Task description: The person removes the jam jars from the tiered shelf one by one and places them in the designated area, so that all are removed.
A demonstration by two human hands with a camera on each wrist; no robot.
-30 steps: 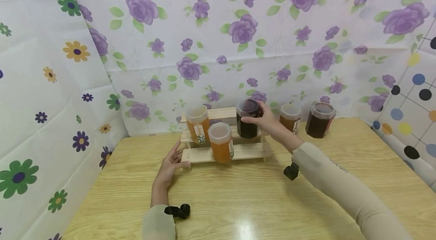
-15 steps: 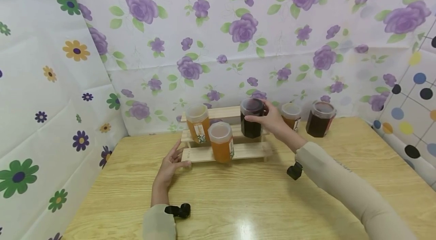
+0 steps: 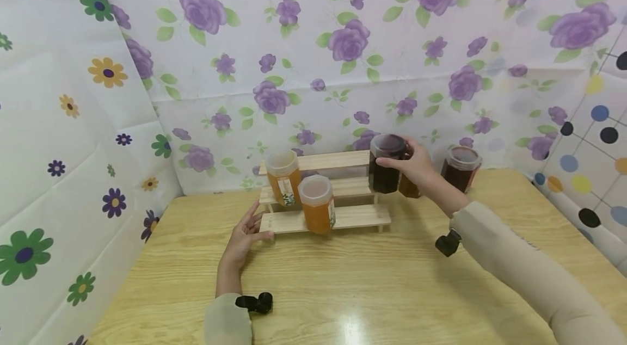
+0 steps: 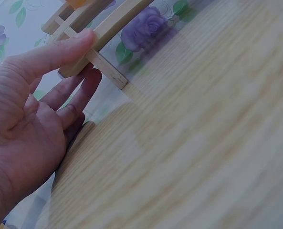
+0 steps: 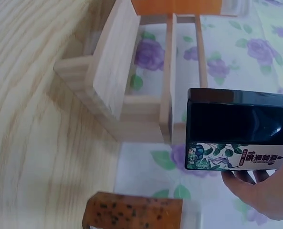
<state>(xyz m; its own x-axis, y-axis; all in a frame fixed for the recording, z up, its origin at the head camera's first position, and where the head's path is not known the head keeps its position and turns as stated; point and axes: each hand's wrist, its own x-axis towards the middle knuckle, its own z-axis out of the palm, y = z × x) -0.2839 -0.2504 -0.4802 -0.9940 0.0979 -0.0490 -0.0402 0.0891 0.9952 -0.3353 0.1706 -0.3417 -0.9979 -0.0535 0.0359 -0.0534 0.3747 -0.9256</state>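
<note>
A dark hexagonal jar [image 3: 384,176] with a clear lid is in my right hand [image 3: 421,165], held near its top at the right end of the stepped wooden rack [image 3: 355,217]. In the right wrist view the jar [image 5: 236,121] shows a printed label and is off the rack's steps. My left hand [image 3: 242,241] holds the left end of the rack's lowest step; the left wrist view has the thumb on top of the slat and fingers below. One orange jar [image 3: 286,184] stands on the middle step, another orange jar [image 3: 317,211] on the lowest.
Right of the rack on the wooden table [image 3: 313,290] stands an amber jar [image 3: 409,188], partly hidden behind the held jar and hand; dark specks show on it in the right wrist view. Farther right is a second dark jar [image 3: 458,171]. Flowered cloth [image 3: 318,62] hangs behind.
The right hand has carried the dark jar rightward and slightly up, from above the rack's middle step to its right end, now overlapping the amber jar. My left hand stays put.
</note>
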